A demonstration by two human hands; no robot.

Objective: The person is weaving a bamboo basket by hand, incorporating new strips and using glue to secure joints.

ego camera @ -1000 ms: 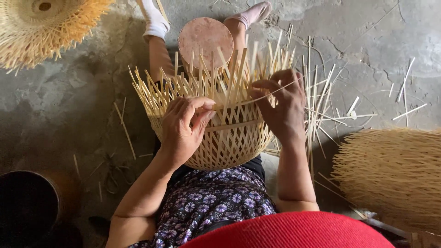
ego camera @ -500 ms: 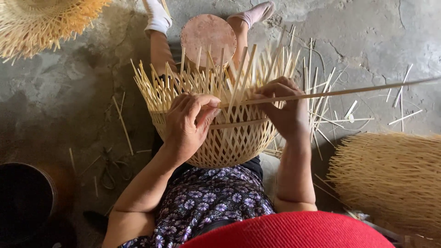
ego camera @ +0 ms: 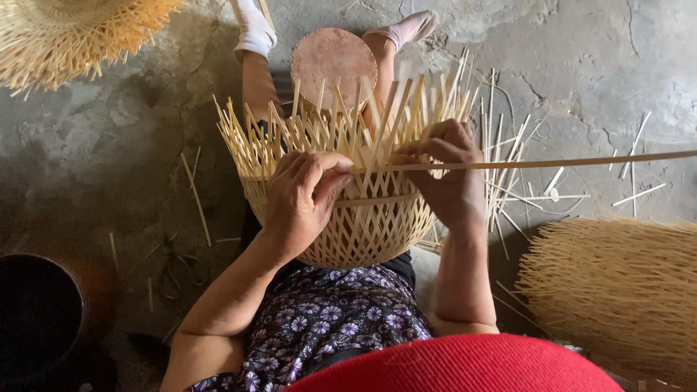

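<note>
A half-woven bamboo basket (ego camera: pixel 367 225) rests in my lap, its loose upright slats fanning out at the top. My left hand (ego camera: pixel 301 196) presses on the basket's rim, fingers curled over the slats. My right hand (ego camera: pixel 446 174) pinches a long thin bamboo strip (ego camera: pixel 566 162) that runs out to the right edge of the view and crosses the rim between the uprights. A round pinkish disc (ego camera: pixel 334 62) lies beyond the basket between my feet.
An unfinished bamboo basket (ego camera: pixel 80 36) lies at the top left and another (ego camera: pixel 617 290) at the right. Loose bamboo strips (ego camera: pixel 508 174) are scattered on the concrete floor. A dark round pot (ego camera: pixel 36 319) stands at the lower left. A red hat brim (ego camera: pixel 450 366) fills the bottom.
A long strip has been drawn out to the right through the rim and now lies nearly level. Both hands stay on the basket rim, the left shifted slightly.
</note>
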